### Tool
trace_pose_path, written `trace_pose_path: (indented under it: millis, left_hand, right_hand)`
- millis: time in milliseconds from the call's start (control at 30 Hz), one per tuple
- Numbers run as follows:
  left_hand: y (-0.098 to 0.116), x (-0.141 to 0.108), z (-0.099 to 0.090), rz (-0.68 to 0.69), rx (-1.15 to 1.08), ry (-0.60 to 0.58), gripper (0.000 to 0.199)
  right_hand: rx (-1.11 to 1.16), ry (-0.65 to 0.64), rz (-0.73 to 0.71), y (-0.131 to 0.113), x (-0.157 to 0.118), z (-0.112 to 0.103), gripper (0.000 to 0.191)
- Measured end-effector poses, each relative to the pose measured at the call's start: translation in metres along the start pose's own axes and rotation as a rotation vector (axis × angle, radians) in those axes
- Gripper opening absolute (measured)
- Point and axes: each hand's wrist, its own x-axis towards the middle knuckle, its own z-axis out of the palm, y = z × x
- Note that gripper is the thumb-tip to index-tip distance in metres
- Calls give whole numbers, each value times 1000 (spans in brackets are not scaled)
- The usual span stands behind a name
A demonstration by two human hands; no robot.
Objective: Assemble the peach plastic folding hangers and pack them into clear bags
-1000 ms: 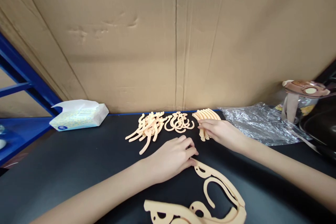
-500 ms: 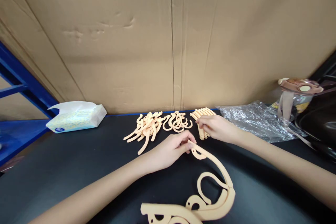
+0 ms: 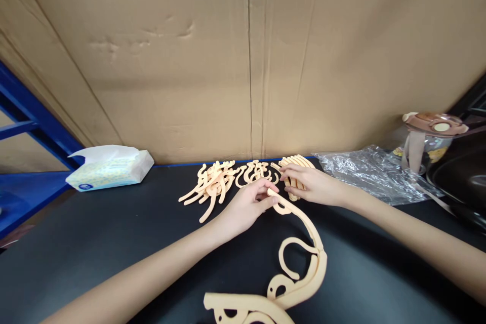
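Observation:
My left hand (image 3: 248, 207) pinches the upper end of a beige plastic folding hanger (image 3: 320, 269). The hanger bends down to the right, with its curled hook on the inner side. My right hand (image 3: 317, 186) lies over a neat row of curved beige strips (image 3: 301, 161), its fingers apart and touching them. One strip's end sticks out left of the fingertips; the palm side is hidden. Closer to me, a second beige hanger (image 3: 243, 301) lies on the black table, cut off by the lower edge.
A pile of beige arm pieces (image 3: 212, 185) and a cluster of small hooks (image 3: 255, 169) lie behind my left hand. Further left is a tissue pack (image 3: 110, 168). Crumpled clear plastic (image 3: 364, 172) and a bottle (image 3: 433, 136) are at right. Cardboard (image 3: 190, 71) walls the back.
My left hand has raised the hanger's end slightly up and left, and the hanger has shifted with it. My right hand's fingers have spread leftward over the strips, and the strips have shifted a little.

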Motion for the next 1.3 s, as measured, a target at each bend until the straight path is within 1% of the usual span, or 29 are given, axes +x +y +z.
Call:
trace_pose_path:
  millis: [100,200,300,367,400,467,533,600,667,767,833,967,1033,1167,1233,1300]
  left_hand:
    - [4,3,1,-171,-143,-4,30]
    - [7,9,3,-306,-266,-25,46]
    - [7,20,7,-332,-320,-47,52]
    - [5,30,10,-340,-344,-76,49]
    - [4,34,11,-342,-354,-94,45]
    - [2,43,14,-343,-367,-134,34]
    - [0,51,15,-343,-375,-171,25]
    - [-3,56,14,-346,-379,-196,20]
    - [-6,60,13,-348,-382,-213,18]
    - [-8,62,12,-343,-383,-226,17]
    - [-7,60,12,-333,-381,-230,18]
    - [-4,57,12,-319,-376,-237,20]
    - [-4,57,11,-319,-376,-240,21]
    - [-8,60,11,-326,-381,-235,20]
    - [-10,62,11,-324,-389,-235,18]
    - [-11,63,11,-318,-400,-234,18]
  right_hand:
    - [-51,85,19,3,-1,-2,29]
    - [-131,143,138,14,-5,-6,32]
    - [-154,158,292,31,-13,-8,38]
    - [-139,139,348,39,-21,-8,46]
    - [-125,114,344,41,-25,-8,51]
    - [-81,40,278,38,-31,-8,60]
    - [-37,-28,200,31,-34,-6,65]
    - [-21,-56,150,25,-33,-5,67]
    - [-23,-43,112,21,-30,-2,66]
    - [-25,5,62,23,-24,0,63]
    - [-26,28,55,27,-20,1,64]
    - [41,23,61,34,-19,1,61]
    - [121,69,132,39,-20,2,58]
    - [320,277,460,46,-22,8,59]
    - [465,300,548,45,-22,11,58]
    - [613,294,580,42,-21,12,55]
